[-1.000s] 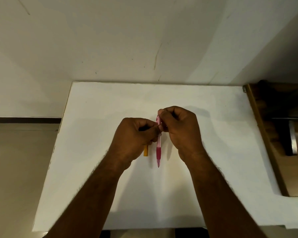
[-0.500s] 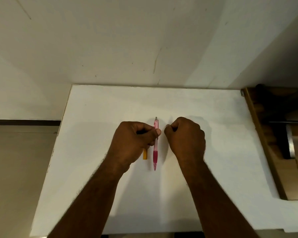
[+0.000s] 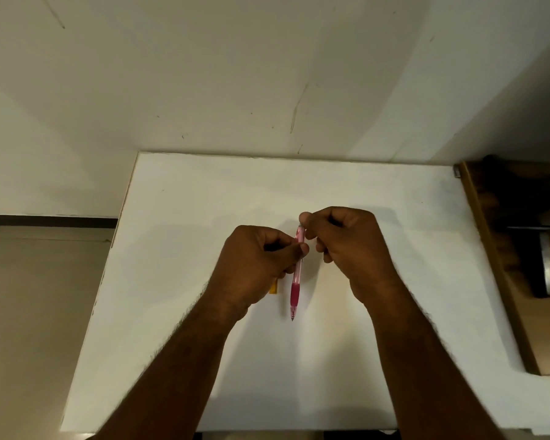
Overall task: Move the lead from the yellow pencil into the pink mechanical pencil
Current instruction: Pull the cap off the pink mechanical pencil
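My left hand (image 3: 258, 265) grips the pink mechanical pencil (image 3: 295, 289) upright at mid-barrel, tip pointing down toward me. The same hand also covers most of the yellow pencil (image 3: 273, 288); only its lower end shows under the palm. My right hand (image 3: 346, 246) pinches at the pink pencil's top end with thumb and forefinger. Whatever sits between those fingertips is too small to make out. No lead is visible.
The white table (image 3: 204, 360) runs from the wall to its near edge. A brown wooden piece of furniture (image 3: 521, 281) with a metal bar stands against the table's right side. Beige floor lies to the left.
Half a second ago my right hand was a fist apart from the pink pencil; it has moved up and left to the pencil's top end. The left hand stays put.
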`<state>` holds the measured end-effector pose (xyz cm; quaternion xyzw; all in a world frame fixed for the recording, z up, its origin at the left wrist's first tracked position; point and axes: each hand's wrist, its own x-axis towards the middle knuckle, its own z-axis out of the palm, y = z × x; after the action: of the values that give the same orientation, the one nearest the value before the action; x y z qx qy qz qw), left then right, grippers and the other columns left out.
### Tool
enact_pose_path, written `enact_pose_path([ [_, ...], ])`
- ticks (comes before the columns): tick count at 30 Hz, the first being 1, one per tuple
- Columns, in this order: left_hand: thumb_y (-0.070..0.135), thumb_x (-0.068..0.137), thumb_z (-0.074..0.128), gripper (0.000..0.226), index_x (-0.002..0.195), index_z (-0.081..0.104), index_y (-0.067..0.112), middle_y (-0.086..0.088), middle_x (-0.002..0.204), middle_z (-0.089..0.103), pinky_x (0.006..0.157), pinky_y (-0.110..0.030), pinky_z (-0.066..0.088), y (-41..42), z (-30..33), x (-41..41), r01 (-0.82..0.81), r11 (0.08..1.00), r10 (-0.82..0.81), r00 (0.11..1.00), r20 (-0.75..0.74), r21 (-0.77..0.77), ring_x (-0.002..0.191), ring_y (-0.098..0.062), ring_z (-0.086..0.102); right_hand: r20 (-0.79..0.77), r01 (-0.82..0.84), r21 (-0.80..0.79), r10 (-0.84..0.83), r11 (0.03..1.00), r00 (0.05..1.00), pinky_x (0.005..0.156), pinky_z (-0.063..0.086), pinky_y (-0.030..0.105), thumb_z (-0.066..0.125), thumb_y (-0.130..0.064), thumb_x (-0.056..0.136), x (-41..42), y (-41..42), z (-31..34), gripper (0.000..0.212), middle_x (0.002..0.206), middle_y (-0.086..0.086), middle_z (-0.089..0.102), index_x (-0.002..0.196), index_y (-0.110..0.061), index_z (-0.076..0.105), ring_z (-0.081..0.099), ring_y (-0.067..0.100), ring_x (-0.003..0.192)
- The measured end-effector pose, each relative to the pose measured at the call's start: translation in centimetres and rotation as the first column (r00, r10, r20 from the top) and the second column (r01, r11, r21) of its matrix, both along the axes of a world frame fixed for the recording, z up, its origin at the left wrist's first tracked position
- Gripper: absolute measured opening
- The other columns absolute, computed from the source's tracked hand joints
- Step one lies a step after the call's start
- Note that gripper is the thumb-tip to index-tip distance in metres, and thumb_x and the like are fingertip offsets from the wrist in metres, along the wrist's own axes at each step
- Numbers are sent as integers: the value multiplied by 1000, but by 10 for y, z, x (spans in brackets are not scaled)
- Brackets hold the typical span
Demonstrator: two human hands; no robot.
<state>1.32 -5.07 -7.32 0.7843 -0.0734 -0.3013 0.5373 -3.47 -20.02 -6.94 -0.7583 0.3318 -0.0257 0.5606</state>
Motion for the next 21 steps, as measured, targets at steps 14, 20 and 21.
enact_pose_path([
  [14,36,81,78,17,71,78,22,3,62,72,53,-14,50,0,-2,-1,40,999,-40,999,-13,29,54,-7,65,-75,90,-428,-134,899,988,67,47,28,74,-38,88,-7,-19,-18,25,66,-11,68,70,-21,71,67,13,69],
  [20,38,79,79,18,74,78,20,4,63,73,55,-16,51,-1,-3,-1,42,997,-42,999,-18,58,56,-9,67,-241,-58,-606,-113,793,964,64,37,26,69,-42,91,-7,-13,-30,27,74,-5,68,73,-23,64,59,17,68],
  [21,38,79,79,18,75,78,21,5,62,73,55,-16,50,-1,-3,-1,46,997,-45,999,-16,66,56,-8,67,-237,-57,-607,-112,793,965,65,38,26,70,-43,91,-7,-13,-30,27,74,-5,68,74,-22,65,60,18,68],
])
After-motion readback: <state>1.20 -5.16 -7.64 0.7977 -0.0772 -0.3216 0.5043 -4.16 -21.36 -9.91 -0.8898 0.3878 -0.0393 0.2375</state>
